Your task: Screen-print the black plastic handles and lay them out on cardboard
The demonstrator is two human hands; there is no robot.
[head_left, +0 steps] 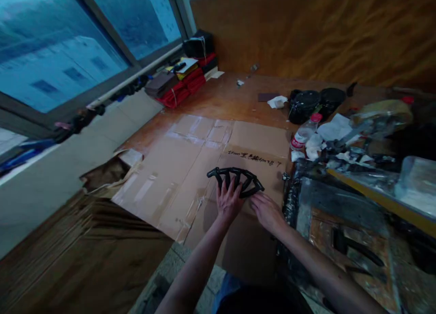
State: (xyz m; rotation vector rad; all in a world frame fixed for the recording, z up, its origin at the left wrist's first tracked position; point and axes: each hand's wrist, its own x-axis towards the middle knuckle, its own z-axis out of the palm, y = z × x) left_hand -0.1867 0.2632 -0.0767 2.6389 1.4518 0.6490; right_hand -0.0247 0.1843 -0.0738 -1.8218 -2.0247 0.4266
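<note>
A black curved plastic frame with ribs [250, 181] lies on a flattened cardboard sheet [190, 168] on the wooden table. My left hand [228, 200] rests on the frame's near side, fingers spread between its ribs. My right hand [267, 210] lies just right of it on the cardboard, fingers stretched toward the frame's right end, touching or nearly touching it. Neither hand lifts the frame.
A plastic bottle [304, 134] with a red cap, crumpled white paper and black round containers [308, 104] crowd the right side. A dirty metal work surface [344, 218] lies at the right. Red and dark stacked items [185, 80] sit by the window. Cardboard stacks [68, 255] lie at the lower left.
</note>
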